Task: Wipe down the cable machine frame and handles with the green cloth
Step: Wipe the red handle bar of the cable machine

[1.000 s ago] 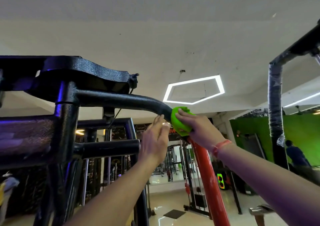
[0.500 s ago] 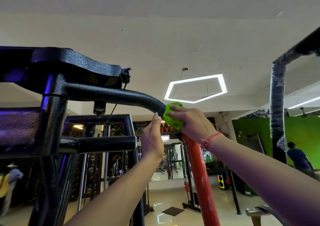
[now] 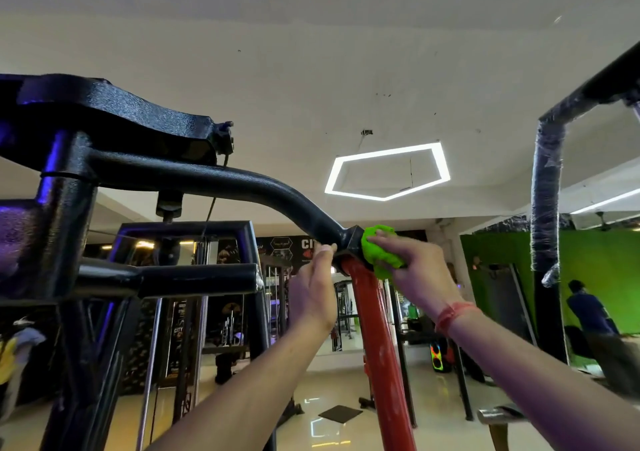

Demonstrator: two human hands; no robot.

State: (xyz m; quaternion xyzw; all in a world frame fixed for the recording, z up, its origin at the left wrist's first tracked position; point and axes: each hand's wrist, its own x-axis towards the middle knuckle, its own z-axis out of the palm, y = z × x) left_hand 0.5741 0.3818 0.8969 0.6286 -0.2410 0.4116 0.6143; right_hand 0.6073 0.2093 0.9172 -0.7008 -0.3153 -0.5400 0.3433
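The cable machine's black curved top bar [image 3: 249, 182] runs from the upper left down to a joint where it meets a red upright post [image 3: 377, 339]. My right hand [image 3: 415, 274] grips the bunched green cloth [image 3: 379, 251] and presses it against the right side of that joint. My left hand [image 3: 313, 294] is raised just left of the joint, its fingertips touching the underside of the black bar. A red band circles my right wrist.
A short black stub bar [image 3: 194, 275] and black frame uprights [image 3: 65, 242] fill the left. A plastic-wrapped black post [image 3: 547, 208] stands at the right. A person [image 3: 588, 315] stands before a green wall at far right. Gym machines lie beyond.
My right hand has slid the green cloth down the black bar from its bend to the joint above the red post. My left hand has followed it and now touches the bar.
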